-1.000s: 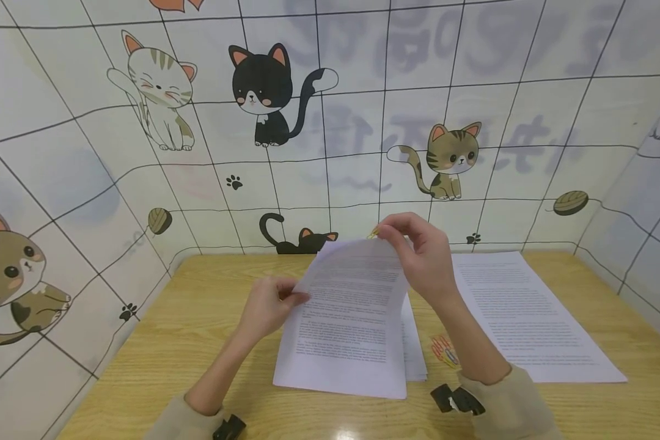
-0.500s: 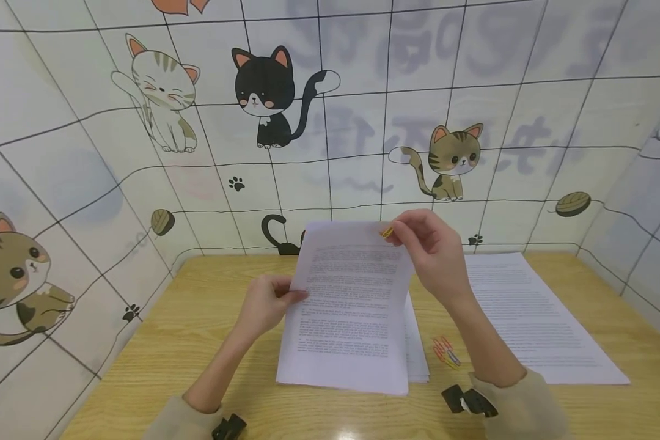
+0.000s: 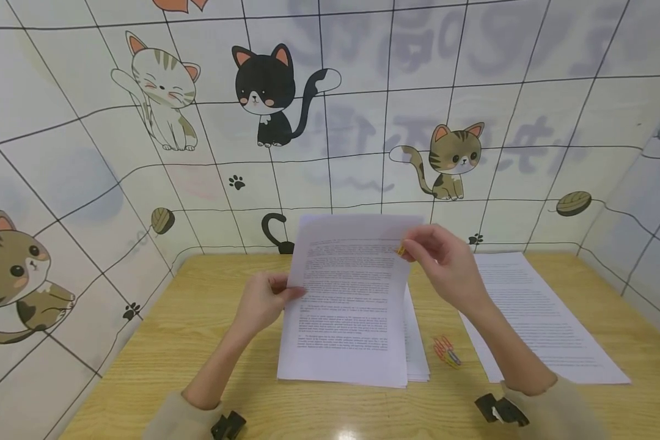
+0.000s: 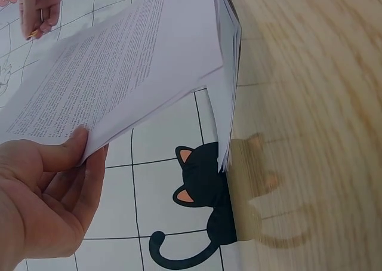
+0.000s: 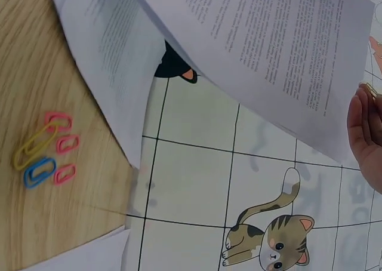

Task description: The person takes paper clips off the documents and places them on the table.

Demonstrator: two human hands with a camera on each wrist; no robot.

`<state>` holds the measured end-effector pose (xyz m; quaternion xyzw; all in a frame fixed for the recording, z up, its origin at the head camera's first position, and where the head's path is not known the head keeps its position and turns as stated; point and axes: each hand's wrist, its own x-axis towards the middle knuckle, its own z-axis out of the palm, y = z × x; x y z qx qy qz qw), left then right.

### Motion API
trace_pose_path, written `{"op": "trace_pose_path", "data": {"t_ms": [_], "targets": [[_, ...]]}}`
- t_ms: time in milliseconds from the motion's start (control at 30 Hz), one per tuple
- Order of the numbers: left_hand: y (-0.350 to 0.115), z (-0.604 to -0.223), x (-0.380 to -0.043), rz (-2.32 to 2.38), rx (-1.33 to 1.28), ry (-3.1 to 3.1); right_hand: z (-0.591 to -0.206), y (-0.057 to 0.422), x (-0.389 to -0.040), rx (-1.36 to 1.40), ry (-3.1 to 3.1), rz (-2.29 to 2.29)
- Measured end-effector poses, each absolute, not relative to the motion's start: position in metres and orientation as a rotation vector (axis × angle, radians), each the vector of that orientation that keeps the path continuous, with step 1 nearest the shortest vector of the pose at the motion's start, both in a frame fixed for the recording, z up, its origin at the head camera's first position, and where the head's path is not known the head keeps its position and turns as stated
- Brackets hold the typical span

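Observation:
My left hand (image 3: 264, 304) pinches the left edge of some printed sheets (image 3: 343, 368), thumb on the front and fingers behind. The sheets stand tilted up, their top raised in front of the wall; the left wrist view shows more than one layer at the edge. Between thumb and fingertips of my right hand (image 3: 445, 266) is a yellow paper clip (image 3: 401, 249), just in front of the sheets' upper right side. The right wrist view shows the clip (image 5: 370, 90) only in part, beside the sheets' top end. Behind the raised sheets lies a stack of paper (image 3: 417, 354), mostly hidden.
Several loose paper clips (image 3: 446, 352), pink, yellow and blue, lie on the wooden table (image 3: 198, 342) right of the stack. Farther right is another printed sheet (image 3: 550, 330), partly covered by my right forearm. A wall with cat drawings (image 3: 357, 122) closes off the back.
The top of the sheets has straightened up from a bent-over curve. My right hand with the yellow paper clip has moved right and slightly down. The left hand keeps its grip, nearly in place.

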<state>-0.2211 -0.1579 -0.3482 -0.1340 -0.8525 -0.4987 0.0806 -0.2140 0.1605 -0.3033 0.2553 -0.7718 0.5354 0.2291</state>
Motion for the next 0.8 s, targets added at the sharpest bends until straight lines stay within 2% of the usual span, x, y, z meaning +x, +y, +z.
{"op": "trace_pose_path", "data": {"t_ms": [800], "targets": [[-0.161, -0.347, -0.222, -1.521, -0.367, -2.548, -0.337, 0.216, -0.206, 0.668, -2.507, 1.194]]}}
